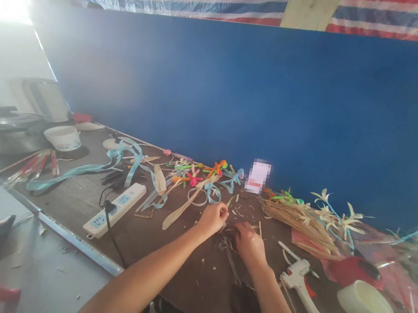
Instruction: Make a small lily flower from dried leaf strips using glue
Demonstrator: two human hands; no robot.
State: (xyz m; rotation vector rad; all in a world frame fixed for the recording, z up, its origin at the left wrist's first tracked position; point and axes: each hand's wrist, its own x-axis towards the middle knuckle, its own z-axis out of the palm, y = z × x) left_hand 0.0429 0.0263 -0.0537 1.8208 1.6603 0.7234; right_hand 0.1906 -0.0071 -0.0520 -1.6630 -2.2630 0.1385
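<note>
My left hand (213,219) is pinched closed at the middle of the dark table (182,265), with a small green and pale piece (230,201) sticking up from its fingertips. Just to its right, my right hand (249,242) rests low over the tabletop, fingers bent down among small scraps; whether it holds anything is hidden. Grey scissors-like metal pieces (231,255) lie between my forearms. A long dried husk strip (183,210) lies left of my left hand.
A white power strip (115,210) with a black cord lies left. On the right are a white glue gun (301,286), a cream bowl (367,302) and a dried husk bundle (298,223). Colourful figures (218,168) lie behind, before a blue panel (219,99).
</note>
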